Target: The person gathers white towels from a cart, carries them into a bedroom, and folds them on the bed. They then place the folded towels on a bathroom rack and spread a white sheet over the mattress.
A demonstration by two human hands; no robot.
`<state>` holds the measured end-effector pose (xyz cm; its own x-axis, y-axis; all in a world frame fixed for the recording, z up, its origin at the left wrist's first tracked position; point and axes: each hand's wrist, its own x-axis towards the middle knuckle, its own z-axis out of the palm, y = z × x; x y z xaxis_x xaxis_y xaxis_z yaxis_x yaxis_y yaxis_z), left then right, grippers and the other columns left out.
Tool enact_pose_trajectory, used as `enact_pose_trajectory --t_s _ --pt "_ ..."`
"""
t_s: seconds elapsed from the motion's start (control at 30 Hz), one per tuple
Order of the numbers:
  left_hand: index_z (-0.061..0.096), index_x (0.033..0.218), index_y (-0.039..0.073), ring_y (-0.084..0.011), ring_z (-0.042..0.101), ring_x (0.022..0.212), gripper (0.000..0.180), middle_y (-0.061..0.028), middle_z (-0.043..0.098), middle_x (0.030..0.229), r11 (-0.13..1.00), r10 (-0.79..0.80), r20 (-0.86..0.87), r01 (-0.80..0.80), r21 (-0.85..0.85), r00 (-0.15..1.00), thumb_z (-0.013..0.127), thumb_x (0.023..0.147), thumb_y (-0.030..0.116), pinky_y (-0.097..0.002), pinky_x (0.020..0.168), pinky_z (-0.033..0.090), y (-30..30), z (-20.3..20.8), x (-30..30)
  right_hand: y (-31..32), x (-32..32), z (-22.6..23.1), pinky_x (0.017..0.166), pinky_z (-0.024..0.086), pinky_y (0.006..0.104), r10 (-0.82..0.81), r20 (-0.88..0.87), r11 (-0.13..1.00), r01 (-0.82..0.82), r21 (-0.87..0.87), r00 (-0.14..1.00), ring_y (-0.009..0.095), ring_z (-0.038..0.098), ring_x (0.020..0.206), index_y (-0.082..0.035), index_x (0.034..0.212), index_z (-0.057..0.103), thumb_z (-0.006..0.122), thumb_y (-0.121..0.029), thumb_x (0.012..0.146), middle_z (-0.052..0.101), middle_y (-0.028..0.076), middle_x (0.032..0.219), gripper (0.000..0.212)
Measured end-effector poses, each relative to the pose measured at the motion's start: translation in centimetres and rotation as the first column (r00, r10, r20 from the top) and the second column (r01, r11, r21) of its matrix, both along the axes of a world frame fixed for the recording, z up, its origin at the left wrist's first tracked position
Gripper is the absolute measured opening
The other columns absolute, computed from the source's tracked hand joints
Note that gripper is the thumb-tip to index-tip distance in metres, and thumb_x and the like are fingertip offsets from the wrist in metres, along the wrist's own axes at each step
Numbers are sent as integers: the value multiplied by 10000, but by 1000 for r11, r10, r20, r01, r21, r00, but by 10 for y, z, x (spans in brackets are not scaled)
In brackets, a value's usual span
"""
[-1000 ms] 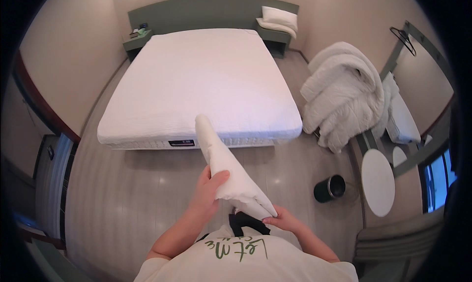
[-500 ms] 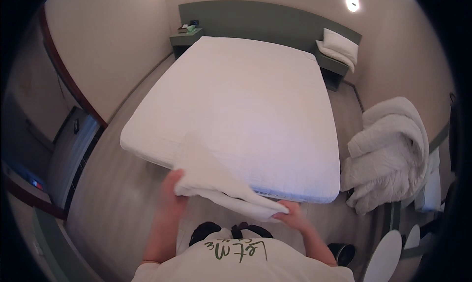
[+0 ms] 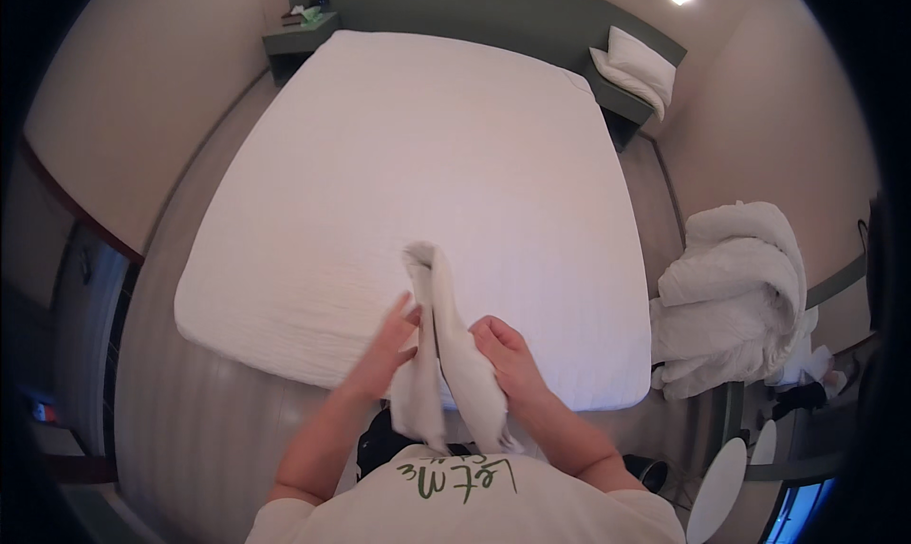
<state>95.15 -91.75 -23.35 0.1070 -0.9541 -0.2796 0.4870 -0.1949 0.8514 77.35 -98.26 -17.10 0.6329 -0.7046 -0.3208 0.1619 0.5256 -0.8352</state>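
Both hands close on a folded white cloth point(image 3: 441, 354) at lower centre: the left hand point(image 3: 391, 340) pressing its side, the right hand point(image 3: 503, 349) gripping the other fold. Behind them the white bed point(image 3: 427, 183) fills mid-frame. A green tissue box point(image 3: 306, 12), upper left, is too small to make out; heaped bedding point(image 3: 731, 297) lies right.

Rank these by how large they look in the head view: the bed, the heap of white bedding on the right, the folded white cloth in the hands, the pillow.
1. bed
2. heap of white bedding
3. folded white cloth, though it is nearest the camera, so it looks bigger than it is
4. pillow, farthest away
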Motion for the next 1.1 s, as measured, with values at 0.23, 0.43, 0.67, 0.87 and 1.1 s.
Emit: enact_pose_trajectory --t_s 0.23,0.43,0.67,0.87,1.1 --pt "172 1400 81 -308 181 1334 968 -216 138 1434 969 -203 936 -82 235 288 751 654 292 -563 1027 182 -21 -112 44 -67 29 4 519 390 201 -167 -184 984 152 -92 969 28 441 590 -65 762 538 520 -164 893 515 -45 674 165" --pt "149 1405 146 -333 209 1312 978 -194 147 1436 810 -377 896 -386 441 234 755 643 231 -627 981 195 -6 -209 154 -196 -7 38 649 413 188 -81 -453 858 -169 -486 888 35 488 716 -52 809 605 618 -106 821 553 -49 732 56" --pt "271 1363 129 -303 245 1305 774 -176 230 1417 806 -363 872 -359 471 329 673 724 298 -575 1002 224 -58 -241 189 -434 -28 -39 452 399 243 -877 202 149 645 -750 437 94 461 496 -38 822 564 489 -128 886 497 11 613 134" --pt "353 1316 104 -275 261 1300 713 -133 284 1398 888 -458 885 -99 449 -86 675 723 330 -519 1047 175 -20 -260 103 -318 -58 -328 685 480 378 -583 -784 787 -93 -610 211 245 606 738 -37 842 597 608 -247 793 624 105 754 216" --pt "364 1293 104 -264 247 1304 743 -89 275 1406 697 -695 712 153 701 -100 711 682 347 -562 1022 206 9 -275 -18 -160 -103 -434 416 439 274 -174 -877 851 516 95 448 155 552 522 -6 1021 524 676 -192 710 580 72 723 393"
